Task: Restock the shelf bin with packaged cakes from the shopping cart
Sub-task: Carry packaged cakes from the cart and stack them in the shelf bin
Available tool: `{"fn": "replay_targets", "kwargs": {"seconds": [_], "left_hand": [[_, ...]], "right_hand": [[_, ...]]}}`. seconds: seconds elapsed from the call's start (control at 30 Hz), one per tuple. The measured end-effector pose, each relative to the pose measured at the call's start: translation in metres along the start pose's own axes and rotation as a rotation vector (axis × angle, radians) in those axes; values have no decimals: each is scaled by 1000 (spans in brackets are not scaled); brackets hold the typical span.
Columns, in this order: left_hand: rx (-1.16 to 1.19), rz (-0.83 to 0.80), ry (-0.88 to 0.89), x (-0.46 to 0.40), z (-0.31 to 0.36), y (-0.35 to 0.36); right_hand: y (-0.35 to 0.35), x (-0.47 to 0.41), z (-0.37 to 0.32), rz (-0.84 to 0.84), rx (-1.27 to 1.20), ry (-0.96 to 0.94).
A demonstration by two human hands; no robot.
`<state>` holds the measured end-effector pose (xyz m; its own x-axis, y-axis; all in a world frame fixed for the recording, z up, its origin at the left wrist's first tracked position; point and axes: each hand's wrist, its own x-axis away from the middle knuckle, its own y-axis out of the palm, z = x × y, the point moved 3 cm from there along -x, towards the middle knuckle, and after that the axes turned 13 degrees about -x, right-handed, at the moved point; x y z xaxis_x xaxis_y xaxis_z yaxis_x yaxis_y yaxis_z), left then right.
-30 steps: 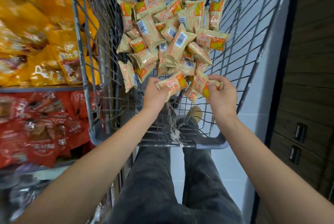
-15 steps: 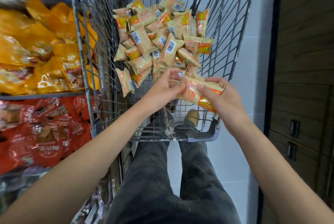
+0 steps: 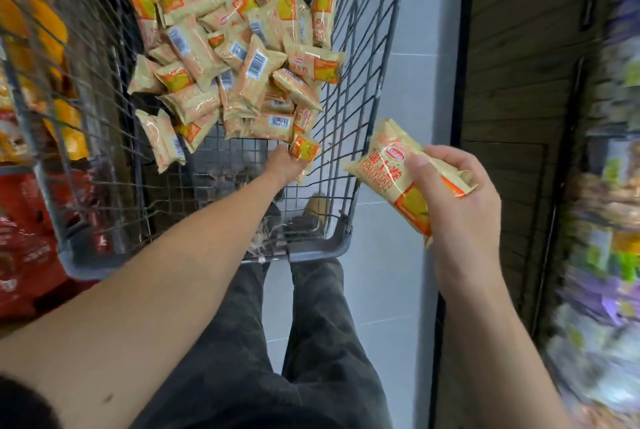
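Note:
A grey wire shopping cart (image 3: 313, 250) stands in front of me with several tan-and-orange packaged cakes (image 3: 221, 58) piled in its far half. My right hand (image 3: 457, 200) is outside the cart, to its right, and grips a small stack of packaged cakes (image 3: 391, 172). Inside the cart, my left hand (image 3: 285, 165) grips one cake packet (image 3: 304, 150) at the near edge of the pile. The shelf bin is not clearly visible; the right shelf is blurred.
Shelves with yellow bags (image 3: 31, 30) and red bags (image 3: 24, 238) line the left side. A dark wood-panelled unit (image 3: 512, 82) and a blurred shelf of goods (image 3: 609, 221) stand on the right. My legs and the pale tiled floor (image 3: 388, 290) lie below.
My right hand has lifted its packets out of the cart and swung right, past the cart's side. My left hand has reached deeper in and taken a packet. The view has turned right.

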<state>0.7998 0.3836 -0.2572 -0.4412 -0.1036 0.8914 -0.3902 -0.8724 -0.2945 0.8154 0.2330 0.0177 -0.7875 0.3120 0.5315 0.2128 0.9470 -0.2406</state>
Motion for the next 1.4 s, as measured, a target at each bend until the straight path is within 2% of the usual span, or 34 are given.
{"fn": "replay_targets", "kwargs": {"seconds": [0.13,0.37,0.53,0.63,0.8,0.93,1.0,1.17,1.3,1.4], "left_hand": [[22,50,-25,-13,-7,10],[18,6,-38,-15,-19,15],[89,-37,-58,18,-22,-2],[49,-52,11,59,-22,-32],[51,78,138,154,-29,-104],[23,222,158,227,-46,-134],[92,312,136,258,-55,-135],[383,510,54,337,-81,-107],[606,780,95,413,-117,-52],[706,921,74,468,-152,-5]], "right_hand": [[-11,1,5,44,-16,3],[-11,4,13,26,-22,29],[-6,11,13,-19,-26,22],[-2,17,10,-55,-40,35],[1,38,-6,-157,-50,-4],[-4,57,-8,-267,-12,-18],[-6,67,-6,-358,19,-20],[1,96,-7,-665,135,-53],[13,126,-5,-912,258,-93],[28,165,0,-1091,384,-137]]}}
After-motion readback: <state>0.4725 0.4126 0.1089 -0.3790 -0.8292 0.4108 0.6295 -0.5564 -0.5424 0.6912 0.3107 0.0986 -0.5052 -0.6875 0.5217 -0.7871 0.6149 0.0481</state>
